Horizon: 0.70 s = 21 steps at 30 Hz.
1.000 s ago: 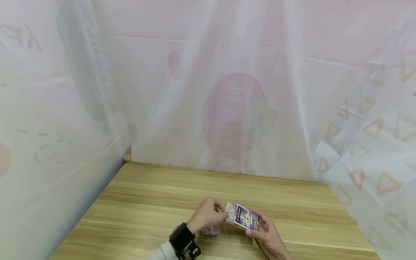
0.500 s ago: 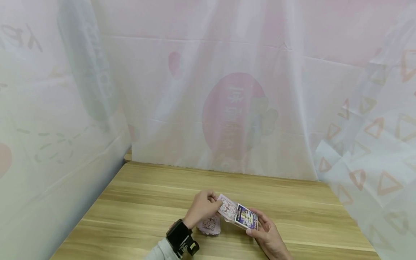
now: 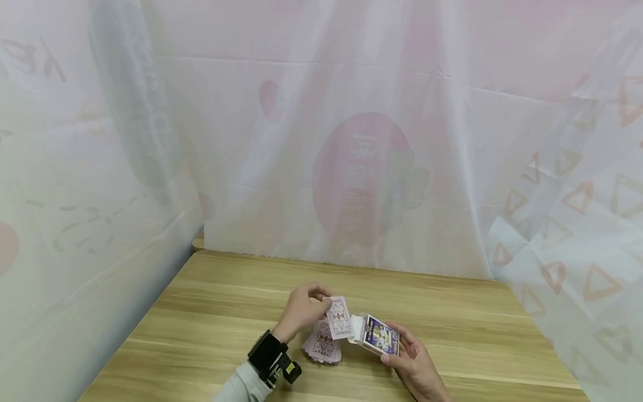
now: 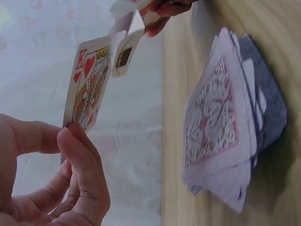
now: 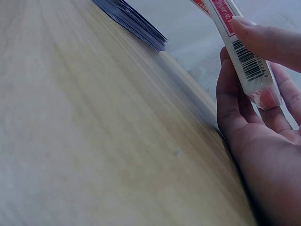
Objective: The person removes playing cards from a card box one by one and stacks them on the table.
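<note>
My left hand [image 3: 303, 308] pinches a playing card [image 3: 340, 318] by its edge, thumb against fingers, above the table. In the left wrist view the card's face [image 4: 89, 84] shows a king of hearts; the head view shows its patterned back. A loosely squared pile of playing cards [image 3: 322, 341] lies back-up on the table under the left hand. My right hand [image 3: 414, 363] grips the card box [image 3: 380, 336] by its sides, thumb along one narrow side with a barcode [image 5: 248, 61]. The box's open end, with its white flap [image 3: 357, 327], points left toward the card.
A wooden table [image 3: 241, 312] carries everything. Pale printed curtains [image 3: 251, 167] hang along its back and both sides. A black wrist camera strap [image 3: 268, 357] sits on the left wrist, near the pile.
The left hand has drawn the card out of the box and moved it left and away, over the pile. The right hand and box have stayed almost in place.
</note>
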### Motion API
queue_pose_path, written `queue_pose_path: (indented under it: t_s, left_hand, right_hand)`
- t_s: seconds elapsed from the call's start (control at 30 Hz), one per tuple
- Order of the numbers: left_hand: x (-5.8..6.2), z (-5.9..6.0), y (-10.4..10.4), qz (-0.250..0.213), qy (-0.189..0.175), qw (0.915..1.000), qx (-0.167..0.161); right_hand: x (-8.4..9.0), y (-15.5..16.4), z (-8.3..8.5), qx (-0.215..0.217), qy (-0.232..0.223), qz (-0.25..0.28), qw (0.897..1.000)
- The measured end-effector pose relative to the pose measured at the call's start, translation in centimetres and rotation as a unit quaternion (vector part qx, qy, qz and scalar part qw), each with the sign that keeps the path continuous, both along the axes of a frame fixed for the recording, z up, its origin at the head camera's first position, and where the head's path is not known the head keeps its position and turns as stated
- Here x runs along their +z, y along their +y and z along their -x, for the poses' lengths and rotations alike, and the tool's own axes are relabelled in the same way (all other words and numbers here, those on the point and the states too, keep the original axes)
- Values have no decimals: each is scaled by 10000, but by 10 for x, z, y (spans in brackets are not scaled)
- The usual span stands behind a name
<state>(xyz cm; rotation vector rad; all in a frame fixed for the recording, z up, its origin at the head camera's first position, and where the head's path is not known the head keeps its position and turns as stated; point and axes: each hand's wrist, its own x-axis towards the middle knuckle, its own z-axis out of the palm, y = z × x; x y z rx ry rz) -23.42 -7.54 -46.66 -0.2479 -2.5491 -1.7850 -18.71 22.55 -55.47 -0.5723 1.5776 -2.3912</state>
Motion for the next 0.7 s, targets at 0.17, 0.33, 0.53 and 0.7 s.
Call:
queue_pose_path:
  t_s: [0.17, 0.33, 0.53, 0.7]
  left_hand:
    - [-1, 5, -11, -73, -76, 9999, -70]
    - [-7, 8, -16, 409, -104, 9991, -37]
    - [-16, 9, -17, 864, -106, 9961, -165]
    - [-22, 10, -16, 1094, -11, 9938, -204]
  right_hand:
    - [0, -1, 0, 35, 18, -14, 10000]
    - [0, 0, 0, 39, 8, -17, 10000]
    - [-1, -1, -1, -9, -3, -22, 10000]
    - [1, -2, -1, -111, -126, -126, 9998]
